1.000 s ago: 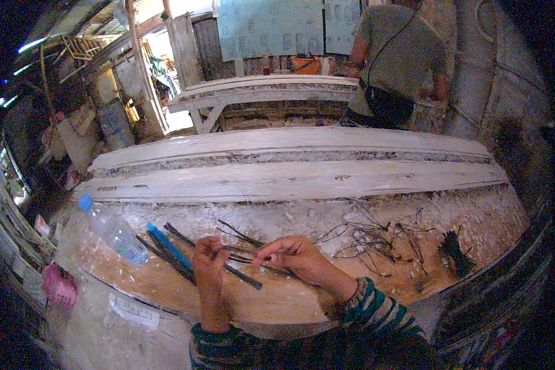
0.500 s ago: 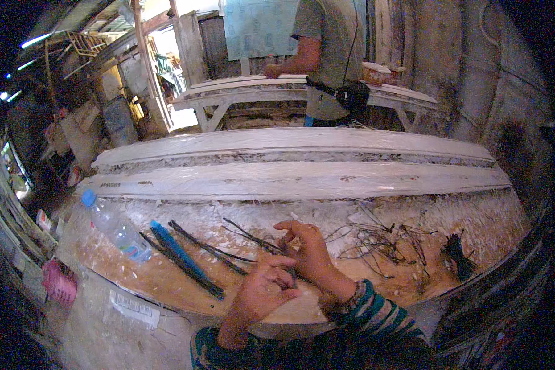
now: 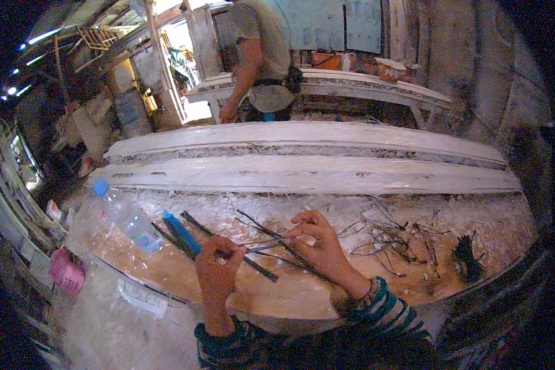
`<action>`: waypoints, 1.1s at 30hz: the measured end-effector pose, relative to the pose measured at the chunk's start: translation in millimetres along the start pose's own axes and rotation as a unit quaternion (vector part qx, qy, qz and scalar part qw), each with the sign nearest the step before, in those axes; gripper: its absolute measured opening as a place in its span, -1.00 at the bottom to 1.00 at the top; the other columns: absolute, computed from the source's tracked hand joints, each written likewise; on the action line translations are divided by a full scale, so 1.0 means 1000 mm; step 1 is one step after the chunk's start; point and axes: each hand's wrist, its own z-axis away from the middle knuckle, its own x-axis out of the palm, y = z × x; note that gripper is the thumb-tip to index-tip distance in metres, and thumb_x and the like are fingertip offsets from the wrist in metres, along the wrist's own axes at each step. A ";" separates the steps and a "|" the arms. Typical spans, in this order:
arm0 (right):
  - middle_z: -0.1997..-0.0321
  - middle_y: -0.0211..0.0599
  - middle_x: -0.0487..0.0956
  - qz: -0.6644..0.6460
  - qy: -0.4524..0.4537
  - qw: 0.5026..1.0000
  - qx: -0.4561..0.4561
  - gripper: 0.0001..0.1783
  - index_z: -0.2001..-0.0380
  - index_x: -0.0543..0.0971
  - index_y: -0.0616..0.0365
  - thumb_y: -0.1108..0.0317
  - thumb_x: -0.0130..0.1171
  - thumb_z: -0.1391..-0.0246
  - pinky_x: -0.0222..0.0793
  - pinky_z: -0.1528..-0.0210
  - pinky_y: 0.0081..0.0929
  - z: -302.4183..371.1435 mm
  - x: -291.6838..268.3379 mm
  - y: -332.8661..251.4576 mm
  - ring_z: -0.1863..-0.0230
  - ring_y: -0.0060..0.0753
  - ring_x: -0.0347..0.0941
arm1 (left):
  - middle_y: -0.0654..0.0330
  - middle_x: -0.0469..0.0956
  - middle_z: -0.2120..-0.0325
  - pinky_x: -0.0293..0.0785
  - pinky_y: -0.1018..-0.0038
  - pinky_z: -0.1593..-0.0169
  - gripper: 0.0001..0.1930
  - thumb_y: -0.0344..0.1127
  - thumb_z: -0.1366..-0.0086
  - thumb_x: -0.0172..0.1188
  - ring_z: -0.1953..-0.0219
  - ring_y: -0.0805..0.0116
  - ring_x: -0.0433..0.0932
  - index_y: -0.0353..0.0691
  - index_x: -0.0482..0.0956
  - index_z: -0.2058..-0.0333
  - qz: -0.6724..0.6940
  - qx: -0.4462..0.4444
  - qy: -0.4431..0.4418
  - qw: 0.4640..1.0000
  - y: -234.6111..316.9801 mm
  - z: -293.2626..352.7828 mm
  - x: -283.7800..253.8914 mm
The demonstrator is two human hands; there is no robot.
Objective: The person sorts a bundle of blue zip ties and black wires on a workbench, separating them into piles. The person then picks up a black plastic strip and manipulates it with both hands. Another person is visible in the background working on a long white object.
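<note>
Between my two hands runs a thin bluish strand [image 3: 264, 248], drawn fairly straight above the table. My left hand [image 3: 217, 268] pinches one end between thumb and fingertips. The other end sits in the pinch of my right hand [image 3: 320, 243], its other fingers curled. Beneath and beside the hands lie dark, thin sticks or cords [image 3: 262, 229], some partly hidden by the hands. A blue bundle [image 3: 180, 231] lies just left of my left hand, next to more dark strips [image 3: 174, 242]. To the right of my right hand spreads a loose tangle of dark strands [image 3: 391, 243].
A clear bottle with a blue cap [image 3: 126, 213] lies at the left. A dark tied bunch [image 3: 468, 258] rests near the right edge. Long white-coated boards [image 3: 314, 172] span the table's far side. Beyond, another person [image 3: 262, 55] stands by a second bench [image 3: 351, 89].
My hands have moved apart, left hand leftward, and the strand now shows stretched between them. The other person has shifted left and lowered an arm. The view has turned slightly.
</note>
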 end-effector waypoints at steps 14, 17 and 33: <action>0.16 -0.25 0.44 -0.383 -0.319 0.859 0.119 -0.84 0.44 0.60 0.15 0.32 0.23 0.13 0.20 0.02 -0.45 0.006 0.003 -0.015 0.08 -0.36 0.32 | 0.27 0.51 0.58 0.38 0.63 0.44 -0.90 -0.57 0.08 0.21 0.53 0.52 0.47 -0.27 0.49 0.55 0.124 -0.053 -0.028 0.990 -0.035 -0.013 0.008; 0.20 -0.25 0.47 -0.346 -0.328 0.876 0.076 -0.86 0.46 0.60 0.15 0.37 0.25 0.17 0.19 0.00 -0.42 0.006 0.002 -0.015 0.09 -0.33 0.33 | 0.24 0.49 0.57 0.38 0.60 0.43 -0.90 -0.56 0.08 0.21 0.53 0.49 0.46 -0.28 0.49 0.55 0.037 -0.012 -0.038 0.999 -0.038 -0.014 0.009; 0.44 -0.31 0.52 -0.291 -0.143 0.913 0.246 -0.85 0.57 0.47 0.20 0.57 0.25 0.27 0.32 0.27 -0.60 0.003 -0.003 0.002 0.32 -0.52 0.42 | 0.35 0.37 0.67 0.26 0.63 0.49 -0.83 -0.38 0.06 0.32 0.57 0.59 0.31 -0.26 0.48 0.59 0.119 -0.037 -0.158 0.980 -0.022 -0.002 0.024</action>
